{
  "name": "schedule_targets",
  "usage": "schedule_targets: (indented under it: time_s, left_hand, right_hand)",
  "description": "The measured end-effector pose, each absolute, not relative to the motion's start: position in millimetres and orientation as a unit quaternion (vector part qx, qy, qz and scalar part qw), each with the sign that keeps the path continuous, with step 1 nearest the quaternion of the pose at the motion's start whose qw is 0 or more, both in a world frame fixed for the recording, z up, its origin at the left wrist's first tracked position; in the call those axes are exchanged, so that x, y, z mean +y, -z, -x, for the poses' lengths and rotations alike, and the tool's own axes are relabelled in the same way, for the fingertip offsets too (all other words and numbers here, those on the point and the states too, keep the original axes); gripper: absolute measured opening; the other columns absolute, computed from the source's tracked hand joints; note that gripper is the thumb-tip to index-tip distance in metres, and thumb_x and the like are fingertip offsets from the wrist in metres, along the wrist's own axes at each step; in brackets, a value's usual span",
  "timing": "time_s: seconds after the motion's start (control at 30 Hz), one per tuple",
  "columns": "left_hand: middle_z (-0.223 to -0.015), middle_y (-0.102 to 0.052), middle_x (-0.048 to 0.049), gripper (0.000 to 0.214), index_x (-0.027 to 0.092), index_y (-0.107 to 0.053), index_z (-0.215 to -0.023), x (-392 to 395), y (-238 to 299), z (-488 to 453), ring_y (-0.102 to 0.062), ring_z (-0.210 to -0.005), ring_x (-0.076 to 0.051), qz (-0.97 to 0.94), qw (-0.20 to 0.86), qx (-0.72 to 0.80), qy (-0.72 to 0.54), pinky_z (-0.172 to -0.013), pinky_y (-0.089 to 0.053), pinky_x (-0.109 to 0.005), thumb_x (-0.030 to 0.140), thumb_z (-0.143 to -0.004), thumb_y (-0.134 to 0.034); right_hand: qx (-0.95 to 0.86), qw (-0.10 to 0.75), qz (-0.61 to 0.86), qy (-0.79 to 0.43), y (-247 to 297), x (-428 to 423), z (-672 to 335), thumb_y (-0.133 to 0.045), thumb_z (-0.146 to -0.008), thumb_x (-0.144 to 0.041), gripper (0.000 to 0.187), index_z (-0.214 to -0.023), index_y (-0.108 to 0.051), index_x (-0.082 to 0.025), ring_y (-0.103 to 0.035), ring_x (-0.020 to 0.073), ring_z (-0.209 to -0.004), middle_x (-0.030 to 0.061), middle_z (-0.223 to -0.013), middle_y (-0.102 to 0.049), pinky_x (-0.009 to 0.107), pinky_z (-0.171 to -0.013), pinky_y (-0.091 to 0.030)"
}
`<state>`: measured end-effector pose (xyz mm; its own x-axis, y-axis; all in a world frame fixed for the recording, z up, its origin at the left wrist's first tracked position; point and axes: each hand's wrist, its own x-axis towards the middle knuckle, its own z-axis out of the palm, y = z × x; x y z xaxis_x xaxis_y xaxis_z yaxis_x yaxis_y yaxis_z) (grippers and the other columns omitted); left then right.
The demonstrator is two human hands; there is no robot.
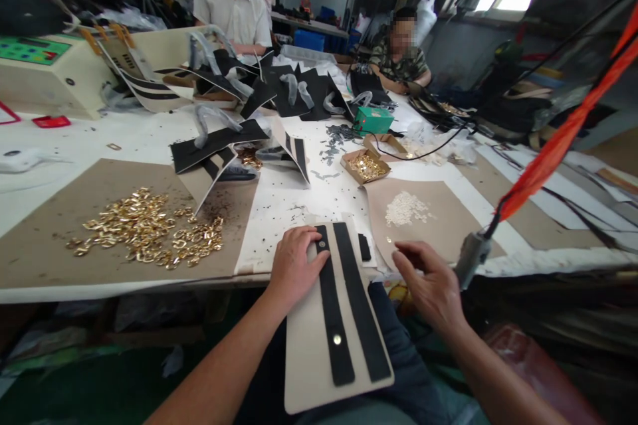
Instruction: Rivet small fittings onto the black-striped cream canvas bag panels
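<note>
A beige panel (pixel 309 365) with two black straps lies tilted from the table edge down over my lap. My left hand (pixel 296 262) grips its far left part, fingers and thumb pressed on the left black strap (pixel 335 305). A small metal snap (pixel 321 244) shows between finger and thumb; a shinier round stud (pixel 337 340) sits at the strap's near end. My right hand (pixel 432 282) hovers right of the panel, fingers bent and thumb a little apart, with nothing visible in it. Just beyond it, a pile of small pale pieces (pixel 406 209) lies on a brown sheet (pixel 443 226).
Gold metal buckles (pixel 149 226) heap on a brown board at left. A small cardboard box (pixel 366 168) holds gold pieces. Black and beige panels (pixel 219 143) stack behind. A grey fitting (pixel 472 259) hangs from an orange-wrapped cable near my right hand. Two people (pixel 234 6) sit across.
</note>
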<state>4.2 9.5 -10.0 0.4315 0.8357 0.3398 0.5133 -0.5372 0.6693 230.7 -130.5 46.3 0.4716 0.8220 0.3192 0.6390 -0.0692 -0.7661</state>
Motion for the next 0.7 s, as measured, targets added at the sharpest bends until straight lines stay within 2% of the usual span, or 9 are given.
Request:
schedule_targets:
  time_s: [0.07, 0.13, 0.23, 0.3, 0.37, 0.43, 0.57, 0.63, 0.7]
  left_hand:
    - [-0.122, -0.069, -0.006, 0.024, 0.024, -0.067, -0.107, 11.4, 11.5, -3.8, -0.059, -0.119, -0.028, -0.819, 0.234, 0.407, -0.331, -0.104, -0.048, -0.05, 0.025, -0.084, -0.074]
    - [-0.122, -0.069, -0.006, 0.022, 0.025, -0.068, -0.107, 13.4, 11.9, -3.7, -0.059, -0.118, -0.028, -0.826, 0.227, 0.396, -0.331, -0.105, -0.048, -0.051, 0.027, -0.085, -0.072]
    - [-0.121, -0.069, -0.006, 0.018, 0.025, -0.07, -0.104, 15.1, 10.5, -3.8, -0.06, -0.116, -0.029, -0.829, 0.224, 0.389, -0.332, -0.104, -0.048, -0.053, 0.027, -0.086, -0.071]
    - [-0.12, -0.069, -0.0057, 0.018, 0.025, -0.071, -0.102, 14.9, 9.6, -3.7, -0.06, -0.116, -0.028, -0.83, 0.224, 0.39, -0.33, -0.105, -0.048, -0.053, 0.026, -0.085, -0.072]
    - [-0.121, -0.069, -0.0055, 0.019, 0.026, -0.072, -0.103, 13.8, 9.8, -3.3, -0.06, -0.116, -0.028, -0.829, 0.226, 0.394, -0.326, -0.104, -0.048, -0.052, 0.025, -0.084, -0.072]
    - [-0.121, -0.068, -0.0055, 0.02, 0.026, -0.072, -0.103, 12.2, 11.0, -2.8, -0.06, -0.117, -0.028, -0.825, 0.23, 0.399, -0.328, -0.105, -0.048, -0.052, 0.025, -0.084, -0.074]
    - [-0.12, -0.068, -0.005, 0.021, 0.026, -0.072, -0.102, 9.5, 12.5, -2.6, -0.06, -0.118, -0.028, -0.818, 0.237, 0.404, -0.334, -0.105, -0.048, -0.05, 0.024, -0.081, -0.076]
    - [-0.12, -0.068, -0.0051, 0.02, 0.026, -0.073, -0.102, 8.4, 11.8, -2.8, -0.06, -0.119, -0.027, -0.816, 0.238, 0.408, -0.335, -0.106, -0.048, -0.049, 0.023, -0.082, -0.076]
    - [-0.121, -0.068, -0.0054, 0.02, 0.025, -0.073, -0.102, 7.5, 10.4, -2.9, -0.059, -0.12, -0.027, -0.814, 0.239, 0.412, -0.333, -0.107, -0.048, -0.049, 0.023, -0.083, -0.076]
  right_hand:
    - [-0.41, 0.476, 0.778, 0.02, -38.6, -171.7, -259.5, -0.068, -0.089, -0.053, 0.038, -0.109, -0.07, -0.021, -0.066, 0.0226, -0.085, 0.0086, -0.106, -0.068, 0.035, -0.078, -0.055]
    - [-0.315, 0.458, 0.826, 0.092, -27.6, -201.0, -290.8, -0.071, -0.083, -0.059, 0.056, -0.123, -0.066, -0.02, -0.067, 0.0244, -0.087, 0.0113, -0.115, -0.065, 0.039, -0.08, -0.055]
    - [-0.253, 0.414, 0.87, 0.088, -8.3, -214.2, -333.8, -0.073, -0.074, -0.069, 0.083, -0.135, -0.058, -0.015, -0.066, 0.0291, -0.095, 0.0167, -0.126, -0.06, 0.043, -0.084, -0.054]
    - [-0.28, 0.371, 0.884, 0.055, 3.1, -206.8, -353.9, -0.07, -0.071, -0.074, 0.08, -0.123, -0.064, -0.013, -0.064, 0.0315, -0.095, 0.0165, -0.116, -0.063, 0.046, -0.085, -0.053]
    - [-0.306, 0.339, 0.889, 0.032, 10.0, -194.8, -364.2, -0.067, -0.069, -0.077, 0.067, -0.099, -0.068, -0.017, -0.063, 0.0328, -0.086, 0.0123, -0.093, -0.067, 0.048, -0.082, -0.051]
    - [-0.306, 0.337, 0.89, 0.027, 10.2, -184.0, -364.6, -0.063, -0.072, -0.077, 0.059, -0.087, -0.067, -0.02, -0.062, 0.0331, -0.077, 0.0085, -0.075, -0.065, 0.049, -0.078, -0.05]
    - [-0.323, 0.443, 0.835, -0.035, -13.4, -162.0, -337.4, -0.061, -0.081, -0.069, 0.057, -0.105, -0.069, -0.018, -0.064, 0.0295, -0.073, 0.0067, -0.074, -0.066, 0.043, -0.071, -0.053]
    - [-0.359, 0.539, 0.751, -0.131, -34.9, -141.9, -309.8, -0.064, -0.083, -0.064, 0.057, -0.118, -0.065, -0.018, -0.065, 0.0266, -0.074, 0.0062, -0.08, -0.067, 0.04, -0.07, -0.054]
    - [-0.399, 0.598, 0.652, -0.241, -56.9, -113.4, -275.7, -0.068, -0.083, -0.058, 0.053, -0.12, -0.063, -0.02, -0.066, 0.0247, -0.078, 0.0065, -0.088, -0.067, 0.039, -0.073, -0.056]
